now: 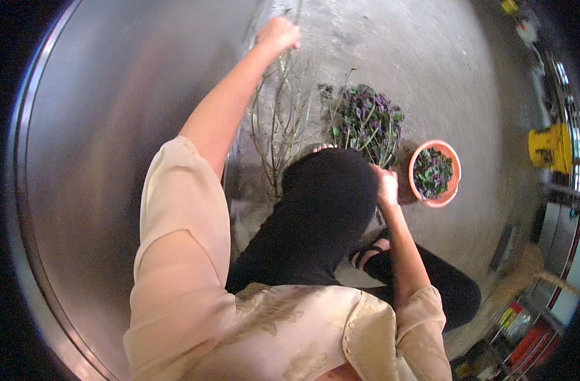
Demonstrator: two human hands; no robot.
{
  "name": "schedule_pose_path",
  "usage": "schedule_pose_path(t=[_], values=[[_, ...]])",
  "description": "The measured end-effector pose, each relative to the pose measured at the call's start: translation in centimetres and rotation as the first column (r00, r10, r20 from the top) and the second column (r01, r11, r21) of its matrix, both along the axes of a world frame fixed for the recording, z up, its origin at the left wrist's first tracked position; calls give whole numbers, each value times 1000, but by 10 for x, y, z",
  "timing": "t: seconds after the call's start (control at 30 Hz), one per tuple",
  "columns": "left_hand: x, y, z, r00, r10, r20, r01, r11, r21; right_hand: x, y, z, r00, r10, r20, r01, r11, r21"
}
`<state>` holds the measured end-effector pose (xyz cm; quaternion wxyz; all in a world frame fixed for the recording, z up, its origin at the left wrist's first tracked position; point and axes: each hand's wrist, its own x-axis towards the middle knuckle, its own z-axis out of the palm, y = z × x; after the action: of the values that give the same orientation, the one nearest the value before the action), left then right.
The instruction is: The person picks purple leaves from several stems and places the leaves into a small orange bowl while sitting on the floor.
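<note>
My left hand (278,34) is stretched far forward at the top of the view, its fingers curled; blur hides whether a stem is in it. Below it, bare branching stems (275,128) lie on the floor beside the metal surface. To the right of these rests a heap of leafy stems (366,114) with green and purple leaves. My right hand (386,183) is closed near the lower, stem end of that heap, beside my knee; what its fingers hold is hard to see. An orange plastic basket (435,202) with picked green and purple leaves (432,174) stands to its right.
A large, smooth metal surface (128,119) fills the left side. The grey concrete floor (442,85) extends ahead. My black-trousered knee (333,185) rises between my arms. Along the right edge are a yellow container (550,148), a straw-coloured broom-like thing (514,274) and blurred red items (533,345).
</note>
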<state>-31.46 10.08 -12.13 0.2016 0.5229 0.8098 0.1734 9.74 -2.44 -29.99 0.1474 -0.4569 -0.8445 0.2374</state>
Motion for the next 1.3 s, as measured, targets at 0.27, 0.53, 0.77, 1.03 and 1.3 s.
schedule_pose_path(t=[0.27,0.53,0.77,1.03,1.3], values=[[-6,-11,-119,987,158,20,-159,984,75,-50,-53,-39,978,-140,154,199,850,-488],[34,-33,-138,934,17,357,11,997,-74,-56,-57,-63,936,-242,255,328,862,-386],[38,-37,-118,866,-17,500,83,991,-109,-48,-60,-66,929,-283,237,339,908,-246],[51,-32,-51,761,-123,637,106,992,65,-35,-29,-4,893,-449,-37,422,862,-280],[58,-15,71,792,-405,457,357,914,192,-18,36,123,884,-403,-235,294,872,-391]])
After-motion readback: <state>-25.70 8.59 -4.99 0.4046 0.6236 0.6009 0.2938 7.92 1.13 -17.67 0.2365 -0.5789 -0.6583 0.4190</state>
